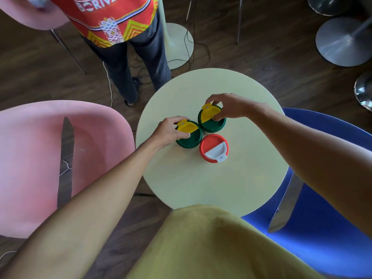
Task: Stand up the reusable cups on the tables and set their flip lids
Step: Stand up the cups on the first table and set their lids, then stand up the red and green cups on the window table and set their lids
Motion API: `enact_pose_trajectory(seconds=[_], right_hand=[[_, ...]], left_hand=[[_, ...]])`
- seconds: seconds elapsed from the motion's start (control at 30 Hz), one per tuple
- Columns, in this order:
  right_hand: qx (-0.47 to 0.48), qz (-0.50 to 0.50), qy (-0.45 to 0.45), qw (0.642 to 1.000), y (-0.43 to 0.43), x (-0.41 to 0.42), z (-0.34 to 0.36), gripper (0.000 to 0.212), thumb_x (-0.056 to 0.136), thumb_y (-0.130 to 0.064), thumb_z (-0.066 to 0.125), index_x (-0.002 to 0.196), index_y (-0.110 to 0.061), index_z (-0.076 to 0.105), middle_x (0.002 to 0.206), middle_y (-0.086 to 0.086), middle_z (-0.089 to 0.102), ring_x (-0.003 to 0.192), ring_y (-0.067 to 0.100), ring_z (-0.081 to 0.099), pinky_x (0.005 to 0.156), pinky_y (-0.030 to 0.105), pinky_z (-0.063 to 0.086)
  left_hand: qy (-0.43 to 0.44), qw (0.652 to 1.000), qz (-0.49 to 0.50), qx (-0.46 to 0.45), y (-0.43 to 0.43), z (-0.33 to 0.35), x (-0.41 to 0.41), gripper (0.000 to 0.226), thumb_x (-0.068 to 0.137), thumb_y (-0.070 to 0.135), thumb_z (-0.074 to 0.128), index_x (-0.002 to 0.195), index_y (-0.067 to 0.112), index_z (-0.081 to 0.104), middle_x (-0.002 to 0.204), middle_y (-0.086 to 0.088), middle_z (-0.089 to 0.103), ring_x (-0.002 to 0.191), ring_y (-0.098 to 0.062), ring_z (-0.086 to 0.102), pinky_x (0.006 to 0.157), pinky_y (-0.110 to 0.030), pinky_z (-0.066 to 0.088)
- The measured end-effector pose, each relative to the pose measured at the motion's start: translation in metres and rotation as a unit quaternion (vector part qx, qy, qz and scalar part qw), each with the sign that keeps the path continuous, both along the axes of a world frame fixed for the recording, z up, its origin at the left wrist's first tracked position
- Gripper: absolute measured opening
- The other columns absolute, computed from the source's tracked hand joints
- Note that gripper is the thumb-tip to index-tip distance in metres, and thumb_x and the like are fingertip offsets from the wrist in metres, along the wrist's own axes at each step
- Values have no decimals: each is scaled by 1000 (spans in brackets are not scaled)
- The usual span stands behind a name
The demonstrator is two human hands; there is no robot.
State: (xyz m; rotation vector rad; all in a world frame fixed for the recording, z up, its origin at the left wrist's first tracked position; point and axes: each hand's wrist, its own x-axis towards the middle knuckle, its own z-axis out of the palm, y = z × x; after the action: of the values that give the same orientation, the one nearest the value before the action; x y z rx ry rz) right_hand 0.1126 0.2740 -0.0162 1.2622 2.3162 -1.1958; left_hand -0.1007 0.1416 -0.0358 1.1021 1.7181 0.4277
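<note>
You have all three cups upright, clustered mid-way across the round table (211, 184), lids touching or nearly so. Your left hand (171, 131) pinches the rim of the near green cup (190, 140) beside its yellow flap; your right hand (227, 106) pinches the far green cup (212, 122) likewise, probably steadying each to seat its flap. The red cup (209, 144), white flap down, stands untouched.

White letters reading "BORIV", the end cut off, stand on the red patterned shirt (112, 15) of a person standing well beyond the left hand (171, 130).
</note>
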Motion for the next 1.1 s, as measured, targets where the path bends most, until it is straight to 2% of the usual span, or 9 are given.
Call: enact_pose_trajectory(seconds=[0.13,0.23,0.3,0.43,0.6,0.77,0.93,1.0,1.1], right_hand=[[0,-7,-13,1000,-3,-1,-1,61,83,-18,72,138,-26,44,139,11,52,109,27,54,90,40,47],[20,-25,-13,999,-10,0,-1,62,84,-15,70,139,-24,44,137,14,52,118,33,53,94,42,47],[27,-52,-2,998,-17,1,-2,63,84,-18,70,140,-24,43,136,15,52,122,33,50,96,41,44],[93,-166,36,981,-35,13,3,49,87,-29,65,134,-23,50,130,10,56,118,30,53,92,41,48],[152,-308,65,937,-72,48,19,35,89,-25,61,123,-18,60,116,6,65,105,25,60,82,33,47],[161,-414,69,893,-122,91,44,34,89,-23,61,122,-18,61,114,4,66,104,23,61,87,35,50],[196,-525,42,827,-187,140,68,35,86,-25,58,121,-20,62,116,2,67,108,22,61,88,37,51],[204,-573,35,793,-218,164,77,36,86,-25,58,122,-19,62,118,2,67,109,22,61,89,35,50],[212,-642,34,736,-266,202,91,38,82,-29,57,119,-23,62,114,2,68,107,25,62,91,42,52]], left_hand=[[-25,1000,-2,-3,-2,-1,1,53,76,25,79,126,26,62,119,1,65,114,-21,59,96,-36,52],[-11,1000,19,1,-3,4,4,54,84,42,71,132,23,57,125,1,60,114,-17,56,94,-31,47],[29,998,52,28,-2,8,7,49,88,46,64,130,20,58,125,-2,62,113,-20,57,95,-32,46],[158,978,56,124,2,25,17,30,92,29,58,119,16,64,119,-4,66,112,-23,59,90,-33,47],[226,949,-65,211,6,52,53,25,92,17,58,116,14,67,114,-6,68,108,-27,60,89,-38,49],[230,931,-180,220,10,73,108,32,88,16,56,118,15,66,117,-8,66,110,-32,58,88,-38,49],[207,899,-298,247,1,92,167,36,87,20,57,123,17,64,122,-8,66,116,-31,58,95,-38,47],[197,881,-343,260,-10,101,199,38,87,22,56,125,19,63,121,-8,67,116,-31,58,98,-41,47],[177,849,-411,282,-32,117,251,38,89,23,54,127,21,62,122,-7,67,113,-32,60,97,-41,47]])
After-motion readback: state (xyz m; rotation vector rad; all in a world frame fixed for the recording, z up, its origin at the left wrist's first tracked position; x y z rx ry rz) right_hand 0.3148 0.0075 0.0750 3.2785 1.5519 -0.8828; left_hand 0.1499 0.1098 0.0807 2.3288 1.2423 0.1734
